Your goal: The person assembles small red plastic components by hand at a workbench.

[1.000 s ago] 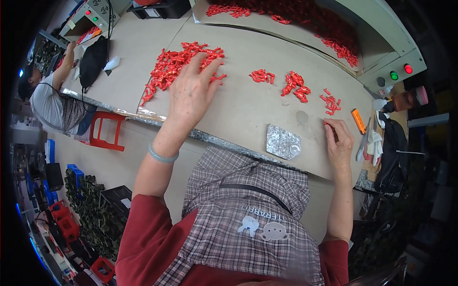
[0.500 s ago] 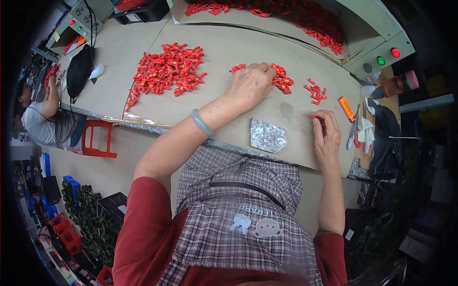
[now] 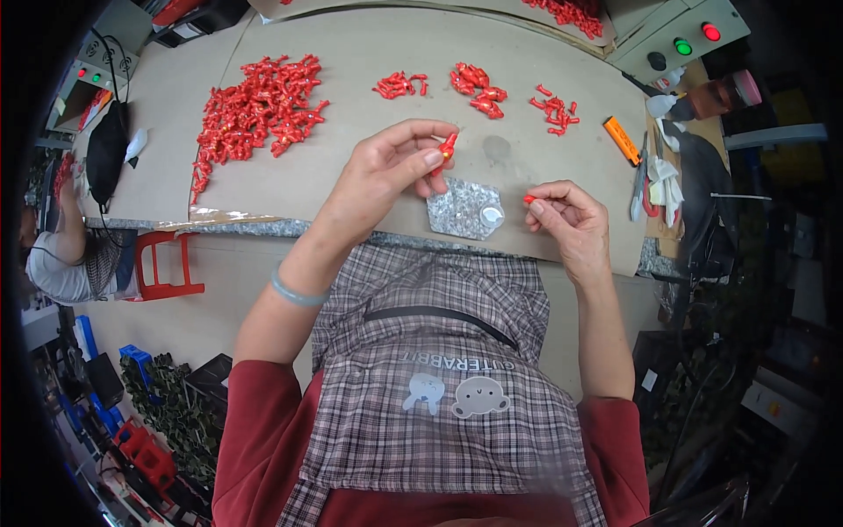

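My left hand (image 3: 391,171) is raised over the worktable, its thumb and fingers pinching a glossy red plastic figurine piece (image 3: 448,147) with a touch of yellow. Across from it, my right hand (image 3: 572,227) pinches a small red part (image 3: 529,199) between thumb and fingertips. The two pieces are apart. Below and between the hands lies a mottled grey plate (image 3: 455,204) with a blob of white paste (image 3: 492,214) on it. Beyond the hands sit a cluster of larger red pieces (image 3: 474,81), a group of small red parts (image 3: 399,85) and another small group (image 3: 555,112).
A big heap of red pieces (image 3: 259,110) covers the table's left part. At right lie an orange box-shaped item (image 3: 622,140), scissors-like tools and crumpled white tissue (image 3: 666,186). A control box with lit buttons (image 3: 694,39) stands behind. Another person (image 3: 66,250) sits far left.
My left hand has drawn back from the red cluster toward me and now holds a figurine piece. My right hand has come left, closer to the grey plate. The head view has shifted.
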`<state>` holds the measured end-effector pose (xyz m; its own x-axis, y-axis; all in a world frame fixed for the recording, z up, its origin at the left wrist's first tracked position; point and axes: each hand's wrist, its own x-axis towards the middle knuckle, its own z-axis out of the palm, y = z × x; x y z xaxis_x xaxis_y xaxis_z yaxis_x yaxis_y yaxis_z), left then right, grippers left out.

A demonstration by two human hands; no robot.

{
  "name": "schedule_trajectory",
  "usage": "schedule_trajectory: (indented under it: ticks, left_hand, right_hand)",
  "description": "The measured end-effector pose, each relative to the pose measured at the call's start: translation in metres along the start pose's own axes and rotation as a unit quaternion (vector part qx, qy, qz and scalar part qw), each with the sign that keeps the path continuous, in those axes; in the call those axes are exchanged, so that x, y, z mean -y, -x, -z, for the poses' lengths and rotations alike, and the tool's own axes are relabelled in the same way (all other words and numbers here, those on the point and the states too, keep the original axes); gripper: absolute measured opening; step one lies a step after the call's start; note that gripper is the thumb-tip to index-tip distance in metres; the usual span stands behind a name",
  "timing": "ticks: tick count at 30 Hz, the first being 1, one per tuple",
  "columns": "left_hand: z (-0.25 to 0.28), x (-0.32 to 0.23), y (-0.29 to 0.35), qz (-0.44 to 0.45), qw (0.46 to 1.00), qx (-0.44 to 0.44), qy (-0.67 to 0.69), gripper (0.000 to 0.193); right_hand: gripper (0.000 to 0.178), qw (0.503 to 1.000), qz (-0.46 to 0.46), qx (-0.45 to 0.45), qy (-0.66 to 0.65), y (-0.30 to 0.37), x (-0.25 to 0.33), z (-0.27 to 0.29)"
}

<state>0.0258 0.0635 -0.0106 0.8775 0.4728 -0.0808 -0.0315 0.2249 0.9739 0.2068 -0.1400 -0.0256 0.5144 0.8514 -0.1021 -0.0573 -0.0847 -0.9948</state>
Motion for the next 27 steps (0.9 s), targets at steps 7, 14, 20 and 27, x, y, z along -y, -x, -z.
schedule_trajectory:
  ticks: [7,14,20,27]
  left_hand:
    - [-0.002,0.018,0.035,0.072,0.973,0.001,0.218,0.031]
    - [-0.007,0.026,0.05,0.098,0.963,0.021,0.252,0.029]
    - [-0.011,0.027,0.053,0.102,0.958,0.02,0.268,0.03]
    - [-0.01,0.032,0.055,0.107,0.957,0.028,0.267,0.03]
  right_hand:
    - [0.011,0.997,0.034,0.002,0.066,0.012,0.006,-0.018]
    - [0.014,0.943,0.161,-0.004,0.292,0.012,0.013,-0.029]
    - [0.017,0.913,0.195,0.005,0.357,0.012,0.013,-0.03]
    - [0.019,0.901,0.208,0.023,0.379,0.011,0.018,-0.029]
